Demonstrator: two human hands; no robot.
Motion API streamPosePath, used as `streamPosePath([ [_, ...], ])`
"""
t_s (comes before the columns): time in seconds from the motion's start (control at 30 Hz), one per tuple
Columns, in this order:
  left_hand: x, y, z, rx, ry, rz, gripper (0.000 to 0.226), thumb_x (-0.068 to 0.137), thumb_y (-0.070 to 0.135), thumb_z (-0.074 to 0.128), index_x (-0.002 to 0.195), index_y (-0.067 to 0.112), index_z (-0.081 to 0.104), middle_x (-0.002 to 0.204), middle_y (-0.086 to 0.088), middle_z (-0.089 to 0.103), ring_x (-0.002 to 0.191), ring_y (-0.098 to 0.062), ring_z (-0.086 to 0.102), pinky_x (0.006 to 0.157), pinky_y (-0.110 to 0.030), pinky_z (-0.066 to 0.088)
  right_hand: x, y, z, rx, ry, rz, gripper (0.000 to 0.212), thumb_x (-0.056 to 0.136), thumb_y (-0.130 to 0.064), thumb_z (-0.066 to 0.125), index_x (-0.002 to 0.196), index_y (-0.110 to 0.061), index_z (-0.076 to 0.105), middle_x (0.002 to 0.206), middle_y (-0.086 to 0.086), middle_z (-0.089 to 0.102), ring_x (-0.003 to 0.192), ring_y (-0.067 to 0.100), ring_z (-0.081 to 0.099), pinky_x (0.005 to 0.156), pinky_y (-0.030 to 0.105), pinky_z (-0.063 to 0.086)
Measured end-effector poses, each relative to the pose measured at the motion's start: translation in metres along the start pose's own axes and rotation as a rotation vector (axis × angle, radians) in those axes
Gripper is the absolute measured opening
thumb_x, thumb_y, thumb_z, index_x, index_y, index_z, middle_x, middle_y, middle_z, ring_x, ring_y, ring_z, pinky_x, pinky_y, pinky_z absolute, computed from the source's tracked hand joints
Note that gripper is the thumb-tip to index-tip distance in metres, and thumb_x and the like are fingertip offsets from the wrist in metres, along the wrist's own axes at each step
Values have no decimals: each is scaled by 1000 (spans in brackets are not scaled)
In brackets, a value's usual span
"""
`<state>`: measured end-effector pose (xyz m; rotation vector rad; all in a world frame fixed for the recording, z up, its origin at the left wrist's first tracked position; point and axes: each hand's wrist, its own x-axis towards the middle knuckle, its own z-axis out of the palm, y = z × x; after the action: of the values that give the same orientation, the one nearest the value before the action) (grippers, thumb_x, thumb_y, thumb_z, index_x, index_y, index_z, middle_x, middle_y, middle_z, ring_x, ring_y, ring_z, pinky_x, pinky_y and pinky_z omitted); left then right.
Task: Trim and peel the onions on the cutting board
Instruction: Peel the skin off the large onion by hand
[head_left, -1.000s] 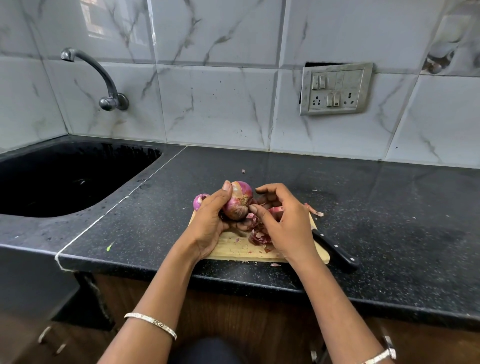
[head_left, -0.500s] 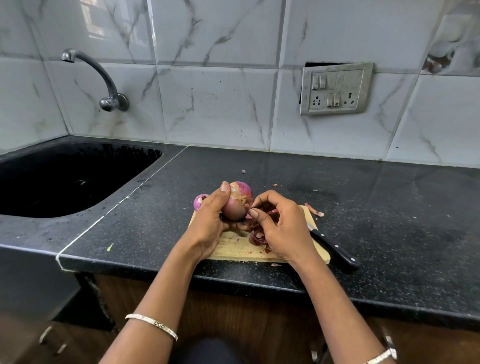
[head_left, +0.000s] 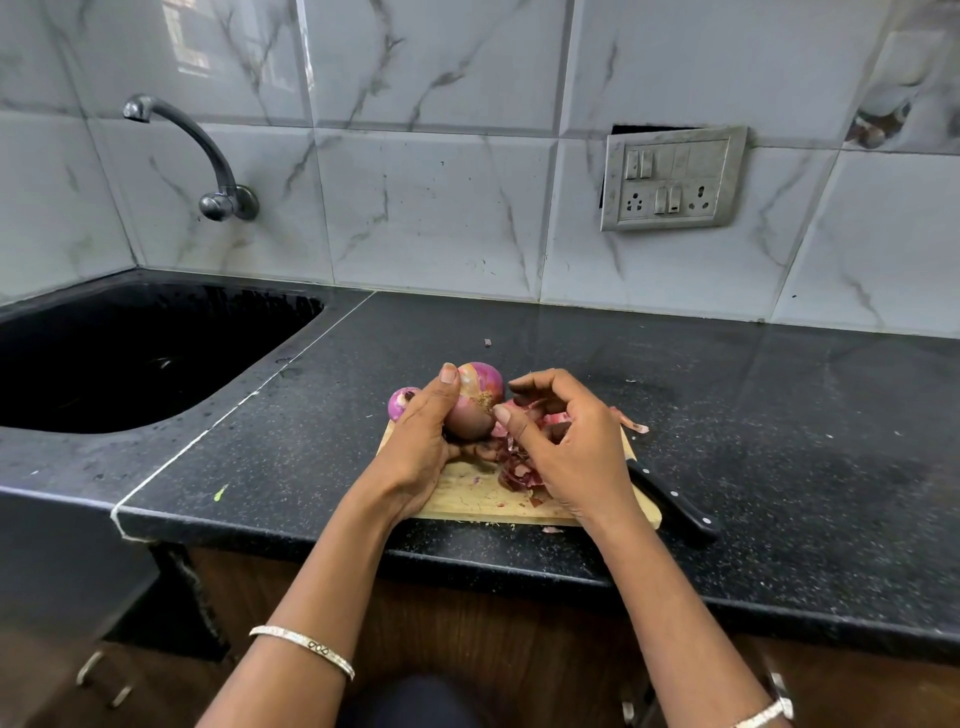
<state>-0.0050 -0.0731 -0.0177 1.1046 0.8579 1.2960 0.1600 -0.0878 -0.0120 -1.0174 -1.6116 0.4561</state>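
My left hand (head_left: 421, 441) grips a red onion (head_left: 480, 397) just above the far end of the wooden cutting board (head_left: 467, 496), root end facing me, thumb on top. My right hand (head_left: 566, 447) is beside it on the right with fingers curled. Its thumb tip touches the onion's lower right side, and a pink strip of onion peel (head_left: 550, 417) sits under the curled fingers. A second, smaller onion (head_left: 399, 402) lies at the board's far left corner, partly hidden by my left hand. Loose peels (head_left: 519, 474) are piled on the board between my hands.
A black-handled knife (head_left: 675, 506) lies at the board's right edge, its blade hidden under my right hand. A peel scrap (head_left: 635, 426) lies on the black counter (head_left: 753, 415). The sink (head_left: 130, 353) and tap (head_left: 208, 156) are at the left. The counter's front edge is close to the board.
My right hand has drawn slightly right and away from the onion, its fingers opening wider, with peel under them. My left hand has turned the onion a little.
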Motion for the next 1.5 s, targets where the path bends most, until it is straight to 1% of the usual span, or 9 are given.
streamPosePath([
  [0.1,-2,1,1,18,-28,3,65,95,57,45,122,2,66,113,-30,71,92,-34,68,70,-38,60,0,-1,0,37,1,1,17,86,-25,81,100,-21,72,93,-9,73,86,11,69,73,35,59],
  [0.2,-2,1,0,33,-53,14,65,95,57,45,122,2,66,115,-33,68,94,-37,66,71,-39,59,0,0,0,52,-10,14,17,85,-21,82,99,-21,72,92,-9,72,86,12,69,75,37,59],
  [0.37,0,-1,0,44,-85,30,70,94,56,46,127,-3,62,100,-21,72,78,-26,67,63,-33,59,1,1,0,58,6,17,16,84,-18,82,97,-19,73,90,-8,72,85,11,69,77,36,59],
  [0.53,0,-3,0,88,-101,59,63,96,53,46,125,-1,60,93,-16,71,75,-24,67,61,-32,58,0,0,0,-22,10,-41,6,86,-20,80,87,-20,75,86,-10,71,85,9,67,77,32,54],
  [0.73,-2,-1,1,101,-113,59,61,96,54,45,129,5,62,99,-16,73,79,-25,68,62,-32,59,2,1,-1,-26,67,-80,14,81,-18,85,92,-19,76,88,-10,73,85,9,70,75,24,55],
  [0.83,-1,-1,1,107,-116,59,61,99,56,46,129,6,63,104,-19,72,86,-31,66,63,-33,59,2,1,-2,-57,92,-121,11,83,-16,83,91,-17,77,88,-11,73,86,8,69,77,18,52],
  [0.97,-1,-1,1,109,-113,53,64,95,57,47,128,5,63,104,-21,71,88,-36,63,64,-35,58,1,1,-1,-102,115,-169,6,83,-15,83,86,-16,78,83,-10,73,83,7,68,77,22,53],
  [1.2,-1,-1,1,106,-119,55,64,96,59,48,129,6,62,102,-19,71,84,-32,64,64,-35,58,0,-2,-2,-92,136,-158,7,83,-14,83,88,-16,78,81,-13,74,81,3,69,73,11,49],
  [1.5,-3,0,3,116,-118,41,58,96,50,45,128,5,62,106,-17,72,85,-24,69,63,-31,59,1,1,-1,-96,128,-159,6,84,-11,81,85,-15,77,80,-12,73,81,8,68,75,17,51],
])
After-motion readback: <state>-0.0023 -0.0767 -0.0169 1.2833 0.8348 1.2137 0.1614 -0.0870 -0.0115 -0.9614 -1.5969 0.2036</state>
